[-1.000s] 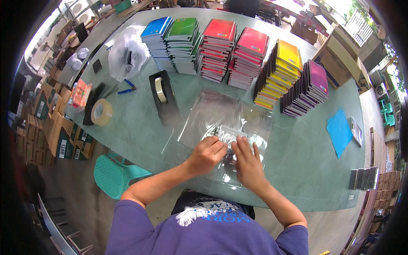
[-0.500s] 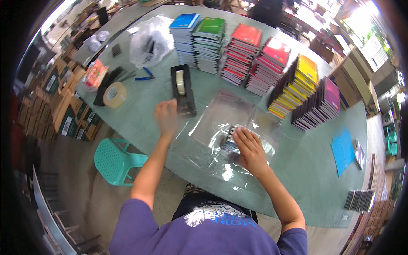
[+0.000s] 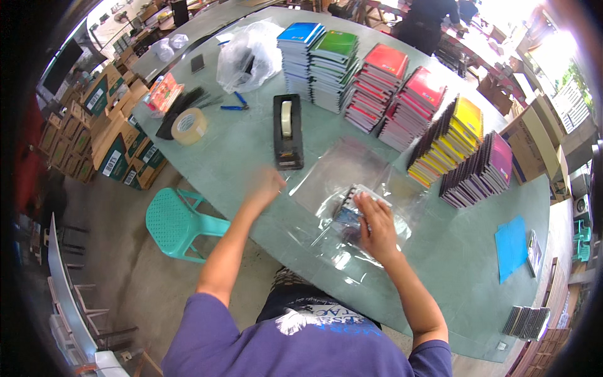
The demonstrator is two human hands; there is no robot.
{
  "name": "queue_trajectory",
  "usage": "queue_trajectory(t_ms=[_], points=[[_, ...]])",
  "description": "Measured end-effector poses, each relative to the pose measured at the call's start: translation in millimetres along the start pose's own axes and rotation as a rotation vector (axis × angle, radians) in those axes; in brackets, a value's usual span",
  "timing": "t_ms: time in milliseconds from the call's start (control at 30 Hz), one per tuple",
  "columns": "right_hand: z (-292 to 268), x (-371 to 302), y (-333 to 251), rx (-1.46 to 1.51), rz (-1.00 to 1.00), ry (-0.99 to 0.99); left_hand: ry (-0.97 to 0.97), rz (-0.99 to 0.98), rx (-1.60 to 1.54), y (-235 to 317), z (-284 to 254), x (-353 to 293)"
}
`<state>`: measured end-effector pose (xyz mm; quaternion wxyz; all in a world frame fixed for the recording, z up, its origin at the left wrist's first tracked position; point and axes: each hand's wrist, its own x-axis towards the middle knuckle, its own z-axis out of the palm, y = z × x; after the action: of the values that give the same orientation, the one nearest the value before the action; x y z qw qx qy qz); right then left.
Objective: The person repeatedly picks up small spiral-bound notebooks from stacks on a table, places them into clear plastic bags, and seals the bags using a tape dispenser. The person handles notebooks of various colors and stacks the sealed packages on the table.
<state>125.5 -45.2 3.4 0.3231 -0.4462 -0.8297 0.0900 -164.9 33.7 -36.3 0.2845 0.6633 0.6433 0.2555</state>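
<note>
My right hand (image 3: 378, 227) presses down with its fingers stretched on a small spiral-bound notebook (image 3: 347, 210), partly hidden under it. The notebook sits on a clear plastic bag (image 3: 336, 169) spread on the table, and plastic film lies around it. To the left, my left hand (image 3: 267, 188) is in the air, blurred, its fingers drawn together. A tiny pale bit shows at its fingertips, too small to name. Just beyond that hand stands a black tape dispenser (image 3: 289, 141) with a roll of clear tape.
Stacks of blue (image 3: 301, 32), green (image 3: 334, 45), red (image 3: 387, 60), yellow (image 3: 468, 117) and purple notebooks (image 3: 496, 152) line the far side. Left are a tape roll (image 3: 189, 125), blue-handled pliers (image 3: 235, 107) and a plastic bag (image 3: 250, 60). A green stool (image 3: 178, 220) stands beside the table.
My left hand has come away from the tape dispenser, toward me and the notebook. My right hand stays on the notebook, its fingers slightly shifted. The whole view has shifted a little.
</note>
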Motion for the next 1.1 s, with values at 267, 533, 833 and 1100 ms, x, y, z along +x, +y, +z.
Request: queue_trajectory(t_ms=[267, 533, 833, 1100], points=[[-3, -2, -1, 0.045, 0.000, -0.025, 0.014, 0.006, -0.405, 106, 89, -73], [-28, 23, -14, 0.028, 0.187, 0.104, 0.624, 0.197, -0.291, 45, 18, 0], [-12, 18, 29, 0.605, 0.690, -0.183, 0.547, 0.050, -0.203, 43, 0, 53], [-17, 22, 45, 1.049, 0.741, -0.253, 0.153, 0.012, 0.116, -1, -8, 20]])
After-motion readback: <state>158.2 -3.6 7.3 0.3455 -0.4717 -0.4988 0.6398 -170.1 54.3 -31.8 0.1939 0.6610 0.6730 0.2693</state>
